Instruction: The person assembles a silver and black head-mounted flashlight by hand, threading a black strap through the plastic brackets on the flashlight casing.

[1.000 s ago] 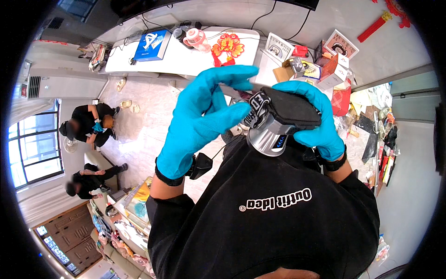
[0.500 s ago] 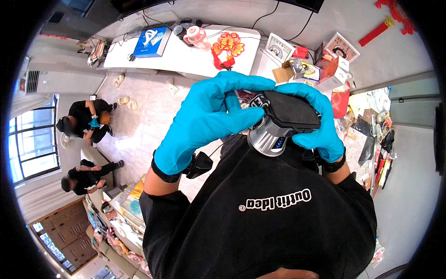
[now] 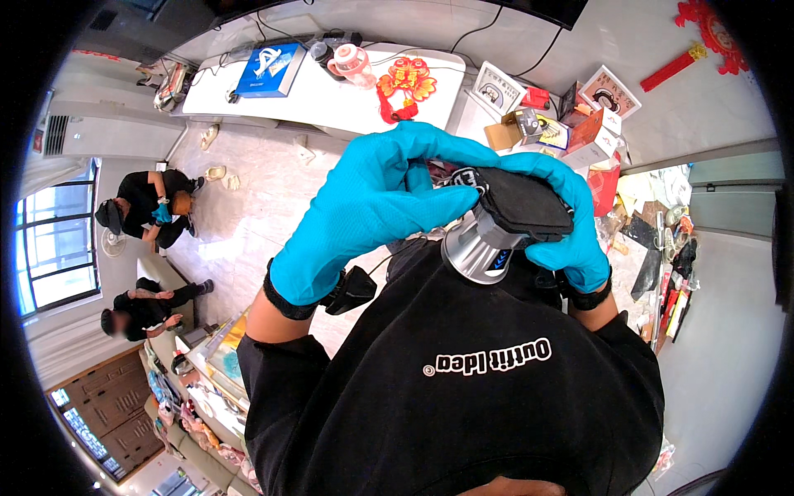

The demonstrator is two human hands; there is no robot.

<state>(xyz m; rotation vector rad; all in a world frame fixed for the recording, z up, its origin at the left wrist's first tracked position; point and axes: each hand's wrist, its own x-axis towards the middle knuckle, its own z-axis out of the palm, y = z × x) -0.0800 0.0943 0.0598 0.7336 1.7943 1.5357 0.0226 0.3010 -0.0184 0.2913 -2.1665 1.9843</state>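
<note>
I hold a headlamp [image 3: 478,253] up in front of my chest. It has a silver cone-shaped lamp head pointing down and a flat black padded back [image 3: 523,203] facing up. My left hand [image 3: 385,194], in a blue glove, pinches a dark strap with light lettering at the headlamp's left side between thumb and fingers. My right hand [image 3: 576,219], gloved in the same blue, wraps round the right edge of the padded body. Part of the strap is hidden behind my left fingers. Each wrist wears a black band, and a small black device hangs by the left one.
Ahead stands a white table [image 3: 331,107] with a blue box [image 3: 270,71], a pink bottle [image 3: 351,63] and a red fish ornament [image 3: 407,80]. Small opened boxes [image 3: 529,124] crowd its right. Two people sit at left. Clutter [image 3: 653,240] covers the floor at right.
Both hands keep their hold on the headlamp, which has turned very slightly. The whole view has shifted a little; the seated people have barely moved.
</note>
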